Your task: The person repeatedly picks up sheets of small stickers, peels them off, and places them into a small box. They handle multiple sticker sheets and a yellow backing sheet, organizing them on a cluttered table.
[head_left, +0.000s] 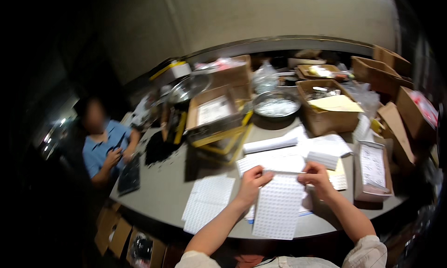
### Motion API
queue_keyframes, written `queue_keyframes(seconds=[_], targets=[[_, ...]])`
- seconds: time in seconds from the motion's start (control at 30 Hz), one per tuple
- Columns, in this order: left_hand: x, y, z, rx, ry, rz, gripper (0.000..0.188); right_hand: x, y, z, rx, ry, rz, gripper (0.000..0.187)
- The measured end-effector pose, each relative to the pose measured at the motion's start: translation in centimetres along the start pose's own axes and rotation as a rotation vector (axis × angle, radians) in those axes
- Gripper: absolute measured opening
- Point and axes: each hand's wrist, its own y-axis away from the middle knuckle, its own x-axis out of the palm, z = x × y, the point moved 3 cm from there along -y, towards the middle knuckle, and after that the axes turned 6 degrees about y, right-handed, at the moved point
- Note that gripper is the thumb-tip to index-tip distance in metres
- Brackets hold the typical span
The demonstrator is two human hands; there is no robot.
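Note:
Between my two hands hangs a white sheet of small printed labels (278, 207), held by its upper corners above the table's near edge. My left hand (254, 182) pinches the upper left corner with thumb and fingers. At the upper right corner, my right hand (318, 178) grips the sheet the same way. Behind it lie white papers (274, 159), one curled into a roll (271, 144). To the left, more label sheets (209, 198) rest flat on the table. A yellow sheet (339, 175) shows just beyond my right hand.
Across the grey table (163, 193) stand a metal bowl of clear pieces (277, 105), a cardboard box with yellow paper (326, 123), a paper-filled box (372, 170) and a stacked tray (214, 110). At left, a person in blue (104, 147) sits near a black heap (158, 149).

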Motion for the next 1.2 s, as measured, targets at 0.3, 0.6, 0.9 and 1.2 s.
queue_keyframes(seconds=[0.3, 0.6, 0.9, 1.2], targets=[[-0.5, -0.4, 1.8, -0.12, 0.066, 0.037, 0.017, 0.3, 0.5, 0.8, -0.027, -0.073, 0.087, 0.014], [-0.1, -1.1, 3.6, -0.205, 0.229, 0.067, 0.015, 0.1, 0.6, 0.4, -0.013, -0.048, 0.101, 0.017], [-0.3, -1.1, 3.7, -0.218, 0.222, 0.058, 0.015, 0.8, 0.8, 0.9, -0.016, -0.052, 0.126, 0.018], [-0.9, -1.8, 5.3, -0.304, 0.307, 0.134, 0.012, 1.6, -8.6, 2.1, -0.29, 0.483, 0.084, 0.026]])
